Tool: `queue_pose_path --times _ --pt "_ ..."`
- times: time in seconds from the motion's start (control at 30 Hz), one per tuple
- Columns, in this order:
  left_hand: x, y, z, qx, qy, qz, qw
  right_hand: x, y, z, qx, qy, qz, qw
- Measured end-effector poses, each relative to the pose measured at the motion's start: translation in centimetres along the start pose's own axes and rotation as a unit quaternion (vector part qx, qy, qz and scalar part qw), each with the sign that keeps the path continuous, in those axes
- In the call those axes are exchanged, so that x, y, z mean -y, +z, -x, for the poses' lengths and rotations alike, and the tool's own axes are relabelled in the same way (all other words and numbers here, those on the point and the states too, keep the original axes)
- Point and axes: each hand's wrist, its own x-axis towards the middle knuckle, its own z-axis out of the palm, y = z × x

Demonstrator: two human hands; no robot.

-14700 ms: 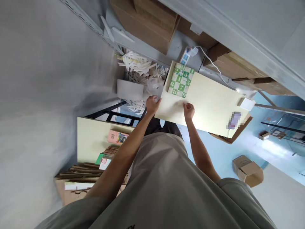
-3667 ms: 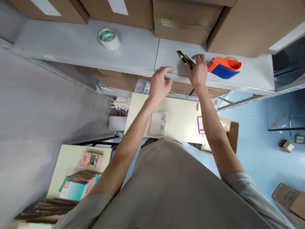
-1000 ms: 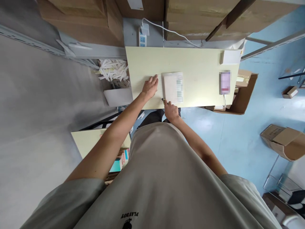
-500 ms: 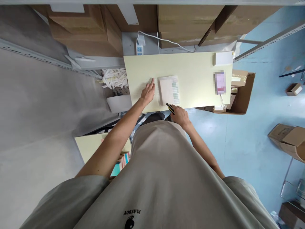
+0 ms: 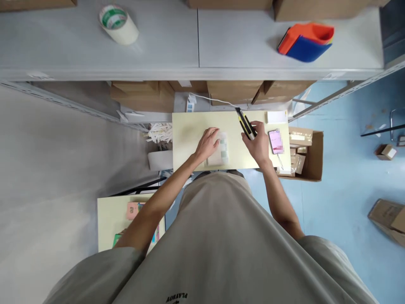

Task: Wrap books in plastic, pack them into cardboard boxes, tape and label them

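My right hand point(image 5: 257, 145) is closed around a black and yellow utility knife point(image 5: 246, 124), raised above the pale yellow tabletop point(image 5: 190, 122) and angled up to the left. At the upper left part of a whitish packet point(image 5: 223, 150) with a greenish strip, my left hand point(image 5: 207, 144) has its fingers bent and its thumb against it. The packet is blurred, and part of it is hidden under the hand. To the right of the knife hand lies a phone point(image 5: 276, 141) with a lit pinkish screen and a cable.
A grey shelf point(image 5: 158, 55) crosses above, bearing a tape roll point(image 5: 126, 31) and an orange and blue object point(image 5: 305, 44). A white box point(image 5: 276, 117) lies at the tabletop's back right corner. Right of the table stands an open carton point(image 5: 316, 156) of parcels; paper strips point(image 5: 160, 133) lie to the left.
My right hand has lifted the knife up and to the right, away from the table's front edge. My left hand has moved onto the packet. The camera has tilted up, showing the shelf.
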Motion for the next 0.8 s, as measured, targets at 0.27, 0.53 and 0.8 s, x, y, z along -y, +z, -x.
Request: queue_pose_path --times 0.27,0.53,0.8 --pt "-9.4 -6.8 -11.2 -0.196 0.117 0.026 0.973 1.7 -5.8 -16.8 -0.063 -0.182 0.059 0.979" --pt "-12.1 -7.9 -12.9 -0.212 0.032 0.007 0.977 6.3 -5.3 -28.7 -0.003 -0.146 0.221 0.964" --pt "-2.3 -1.1 -4.0 -0.098 -0.221 0.019 0.970 4.6 -3.1 -27.8 -0.027 -0.202 0.133 0.970"
